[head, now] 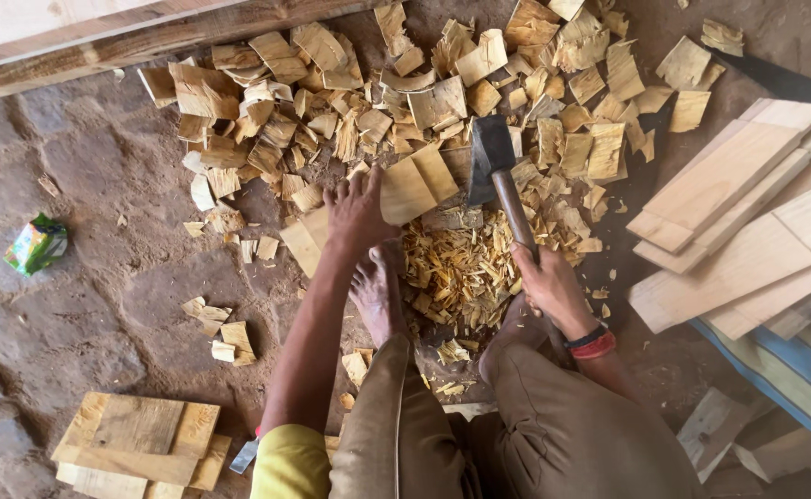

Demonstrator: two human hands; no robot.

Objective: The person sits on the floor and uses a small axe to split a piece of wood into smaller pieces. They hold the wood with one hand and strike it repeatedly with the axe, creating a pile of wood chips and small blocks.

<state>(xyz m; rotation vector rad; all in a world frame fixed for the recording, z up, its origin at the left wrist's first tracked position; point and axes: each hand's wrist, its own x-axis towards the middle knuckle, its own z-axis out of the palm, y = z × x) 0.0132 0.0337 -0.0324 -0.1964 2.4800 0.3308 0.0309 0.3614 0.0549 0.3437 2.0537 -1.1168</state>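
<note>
**Wood on the chopping spot: steady piece, short strokes**

Wood chips (332, 111) lie in a wide fan over the dirt floor (82, 277), with stacked planks (747, 222) at the right and a smaller stack (138, 453) near the left knee. A flat wood piece (415, 185) sits just ahead of the bare foot (376, 291), beside a heap of fine shavings (456, 268). The left hand (355, 212) lies spread, fingers pressing the piece's near edge. The right hand (549, 286) is wrapped tight round the hatchet (498, 176) handle, blade resting just right of the piece. Good practice, as I judge it: keep fingers and toes clear of the blade's line, and strike along the grain.
</note>
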